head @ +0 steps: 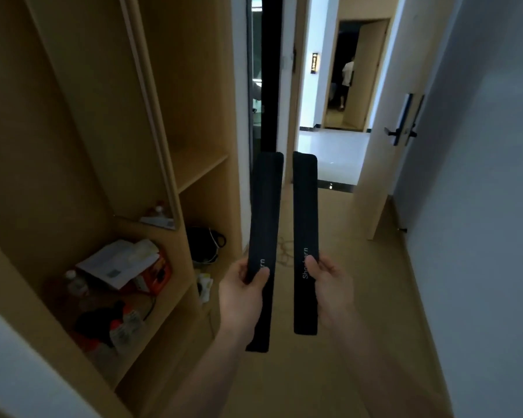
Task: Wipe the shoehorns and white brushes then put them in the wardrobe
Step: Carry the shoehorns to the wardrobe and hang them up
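Note:
Two long black shoehorn sleeves stand upright side by side in front of me. My left hand (242,285) grips the left shoehorn (264,212) near its lower third, thumb across its face. My right hand (329,282) pinches the right shoehorn (305,212), which carries pale "Shoehorn" lettering partly hidden by my thumb. A narrow gap separates the two. The open wooden wardrobe (103,116) fills the left side of the view. No white brushes or cloth are in view.
A wardrobe shelf at lower left holds an orange box (157,273), papers, bottles (73,282) and dark items. A black pot (203,245) sits in the lower compartment. Ahead runs a wood-floored hallway to an open door (384,131); a person stands far off in a doorway.

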